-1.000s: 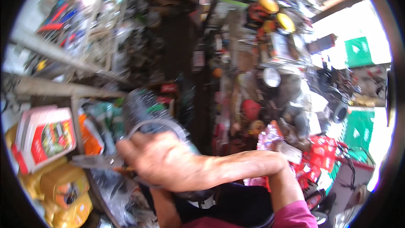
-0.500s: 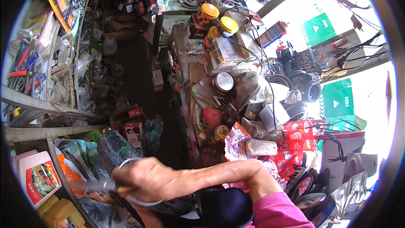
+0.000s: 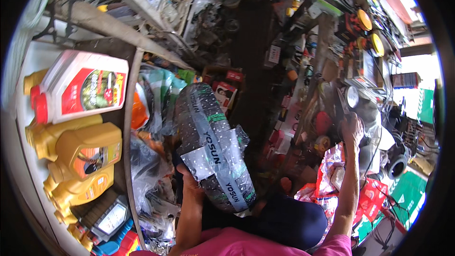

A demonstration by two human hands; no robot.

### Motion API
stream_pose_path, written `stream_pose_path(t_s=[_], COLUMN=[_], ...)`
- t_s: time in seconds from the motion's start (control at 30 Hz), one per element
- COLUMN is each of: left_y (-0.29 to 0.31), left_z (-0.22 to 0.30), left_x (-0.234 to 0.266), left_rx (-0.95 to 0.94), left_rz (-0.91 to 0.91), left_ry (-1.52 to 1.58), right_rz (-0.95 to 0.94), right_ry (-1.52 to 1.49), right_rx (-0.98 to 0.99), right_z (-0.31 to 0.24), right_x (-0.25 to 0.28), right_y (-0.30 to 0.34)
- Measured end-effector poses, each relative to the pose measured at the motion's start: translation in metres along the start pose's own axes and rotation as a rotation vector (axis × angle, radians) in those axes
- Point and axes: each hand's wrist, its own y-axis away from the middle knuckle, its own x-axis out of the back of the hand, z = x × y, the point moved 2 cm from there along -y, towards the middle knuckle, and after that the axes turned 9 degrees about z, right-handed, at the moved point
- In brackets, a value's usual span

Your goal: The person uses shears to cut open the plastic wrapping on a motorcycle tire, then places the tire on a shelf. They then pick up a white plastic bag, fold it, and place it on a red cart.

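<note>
Wrapped package: the dark, speckled, rounded bundle [image 3: 233,155] with a printed band stands tilted between the hands, its lower left edge against the left one and well apart from the right.
Left hand: the hand [image 3: 191,180] touches that edge; its fingers are partly hidden, so I cannot tell whether they grip or lie spread.
Right hand: stretched out toward the cluttered bench, the hand [image 3: 351,130] is curled around a grey pointed tool [image 3: 342,103], blurred.
Left shelf: yellow jugs [image 3: 90,151] stand well left of the package.
</note>
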Motion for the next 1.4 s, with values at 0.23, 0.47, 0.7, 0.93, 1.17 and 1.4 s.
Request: stream_pose_path(t_s=[0.23,0.47,0.7,0.93,1.17,1.4], left_y=[0.002,0.011,0.017,0.006,0.021,0.007], left_z=[0.016,0.016,-0.005,0.018,0.013,0.052], left_x=[-0.025,-0.031,0.002,-0.029,-0.062,-0.085], left_rx=[-0.009,0.13,0.063,0.234,0.271,0.286], left_rz=[0.029,0.117,0.072,0.185,0.1,0.08], left_ry=[-0.011,-0.067,-0.085,-0.116,-0.191,-0.094], right_rz=[-0.047,-0.176,-0.303,-0.126,-1.194,-1.43], right_ry=[0.054,0.1,0.14,0.152,-1.113,-1.347], right_rx=[0.001,-0.057,-0.046,0.0,-0.288,0.362], right_z=[-0.035,-0.076,-0.098,-0.118,-0.216,-0.268], right_x=[0.003,-0.033,-0.001,0.039,-0.002,0.002], right_y=[-0.005,0.004,0.004,0.015,0.105,0.189])
